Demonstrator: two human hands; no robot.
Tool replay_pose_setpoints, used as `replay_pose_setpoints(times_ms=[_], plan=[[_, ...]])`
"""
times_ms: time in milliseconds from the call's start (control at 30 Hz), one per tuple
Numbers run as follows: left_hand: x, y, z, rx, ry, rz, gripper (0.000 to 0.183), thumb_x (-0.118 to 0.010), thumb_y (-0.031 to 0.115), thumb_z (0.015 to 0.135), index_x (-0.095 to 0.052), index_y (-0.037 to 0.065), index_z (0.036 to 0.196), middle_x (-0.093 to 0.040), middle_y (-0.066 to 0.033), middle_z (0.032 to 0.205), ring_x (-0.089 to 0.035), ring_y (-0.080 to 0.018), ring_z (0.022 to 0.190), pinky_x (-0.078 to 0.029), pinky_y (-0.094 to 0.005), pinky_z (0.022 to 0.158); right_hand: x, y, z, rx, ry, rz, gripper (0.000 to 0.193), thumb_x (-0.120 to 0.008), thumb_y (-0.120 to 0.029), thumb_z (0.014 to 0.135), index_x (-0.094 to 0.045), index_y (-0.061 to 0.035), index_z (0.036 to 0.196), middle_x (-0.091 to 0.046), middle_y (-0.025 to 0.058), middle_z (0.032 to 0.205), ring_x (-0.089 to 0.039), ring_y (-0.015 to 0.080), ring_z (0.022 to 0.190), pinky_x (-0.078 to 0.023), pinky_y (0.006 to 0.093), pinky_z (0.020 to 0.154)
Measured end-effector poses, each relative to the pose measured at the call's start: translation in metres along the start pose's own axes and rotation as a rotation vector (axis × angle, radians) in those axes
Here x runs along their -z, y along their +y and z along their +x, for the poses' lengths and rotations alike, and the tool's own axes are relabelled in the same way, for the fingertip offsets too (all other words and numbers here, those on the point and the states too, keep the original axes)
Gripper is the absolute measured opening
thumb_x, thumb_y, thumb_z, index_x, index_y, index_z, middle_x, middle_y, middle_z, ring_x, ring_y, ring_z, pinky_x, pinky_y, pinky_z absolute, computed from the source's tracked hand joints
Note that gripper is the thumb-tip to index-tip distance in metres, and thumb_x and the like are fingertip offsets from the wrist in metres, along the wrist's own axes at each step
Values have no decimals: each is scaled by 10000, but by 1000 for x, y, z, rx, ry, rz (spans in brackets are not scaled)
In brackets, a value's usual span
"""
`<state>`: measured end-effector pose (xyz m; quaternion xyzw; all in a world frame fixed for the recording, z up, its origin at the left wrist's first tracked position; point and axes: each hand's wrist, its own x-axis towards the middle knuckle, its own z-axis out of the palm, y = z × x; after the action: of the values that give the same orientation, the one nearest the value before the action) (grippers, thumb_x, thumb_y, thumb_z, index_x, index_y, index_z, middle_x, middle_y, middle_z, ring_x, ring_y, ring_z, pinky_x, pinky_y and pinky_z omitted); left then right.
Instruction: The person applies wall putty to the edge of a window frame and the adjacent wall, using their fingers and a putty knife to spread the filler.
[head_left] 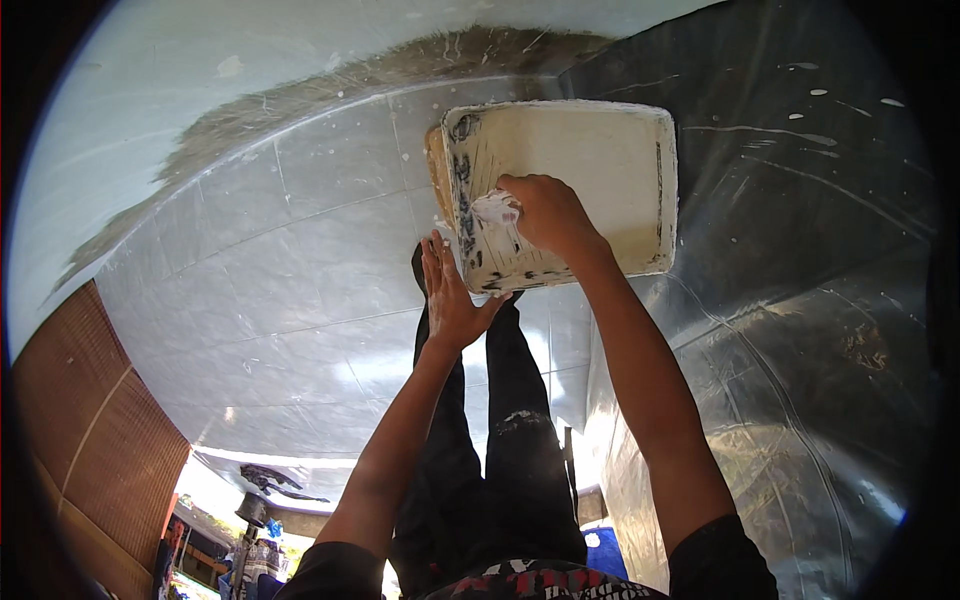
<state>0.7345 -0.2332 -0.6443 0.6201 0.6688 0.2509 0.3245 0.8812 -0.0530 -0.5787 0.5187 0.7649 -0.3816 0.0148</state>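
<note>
Because both arms reach forward past the dark trousers (440,470), the person probably leans out over the work, and a slip of balance could press weight onto whatever is under the hands. Nearest of these is the left hand (457,312), set against the near left corner of the tray (669,195), its thumb spread wide from the fingers, which look nearly straight and only slightly apart. That hold seems to be a brace rather than a grip, and the whitish smears on its fingers might let it slide. The tray lies just beyond, overlapping the dark shoes (419,264); what bears it cannot be told, so a hard push could shift or tip it. Inside, at its left part, the right hand (552,217) has its fingers curled round a whitish wad (495,207), though most fingertips are hidden. Too strong a scrub near the dark-streaked left wall could flick the cream coating (610,150) over the rim; whether that coating is wet cannot be told. Past the left edge shows a brownish piece (438,165), which may be smeared if the wad overshoots. Farther out, the shiny grey floor sheeting (320,260) looks slick, so drips there could make footing poor, while the spattered dark sheeting (800,240) at the right and the pale wall (180,85) could catch splashes.
</note>
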Motion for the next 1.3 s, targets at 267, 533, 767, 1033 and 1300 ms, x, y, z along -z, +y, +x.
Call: replay_pose_setpoints(times_ms=[267, 533, 767, 1033, 1300], plan=[[5, -1, 4, -18, -9, 17, 1252, -831, 421, 748, 43, 16, 1547, -3, -299, 1611, -18, -518, 1481, -128, -595, 1186, -3, -8, 11, -55, -389, -22, 497, -785, -16, 684, -693, -110, 1163, -707, 185, 1030, -674, 361, 972, -524, 421, 869], [5, 2, 5, 5, -23, -15, 1252, -855, 372, 731, 27, 28, 1552, -12, -293, 1613, -31, -513, 1483, -138, -583, 1189, -13, 1, -12, -54, -456, 7, 432, -729, -1, 713, -711, -112, 1131, -701, 183, 1074, -666, 349, 1018, -517, 419, 905], [5, 3, 4, 19, -35, -17, 1253, -853, 345, 737, 46, 47, 1558, -19, -293, 1615, -37, -515, 1483, -149, -579, 1189, -20, 12, -25, -39, -384, 150, 342, -660, 5, 802, -690, -73, 1133, -697, 227, 1019, -665, 396, 980, -516, 442, 864], [2, 0, 4, -19, -34, -9, 1243, -853, 315, 737, 40, 50, 1561, -20, -299, 1613, -39, -518, 1482, -153, -583, 1187, -21, 8, -29, -28, -387, 208, 333, -659, 8, 803, -694, -74, 1124, -697, 234, 1015, -674, 395, 950, -524, 430, 850], [0, -4, 5, -45, -28, -7, 1240, -853, 384, 722, -23, -55, 1532, -43, -331, 1600, -31, -529, 1478, -104, -604, 1188, -12, 9, -29, -56, -410, 181, 360, -651, 18, 777, -697, -62, 1125, -690, 250, 1012, -669, 403, 958, -521, 431, 874]])
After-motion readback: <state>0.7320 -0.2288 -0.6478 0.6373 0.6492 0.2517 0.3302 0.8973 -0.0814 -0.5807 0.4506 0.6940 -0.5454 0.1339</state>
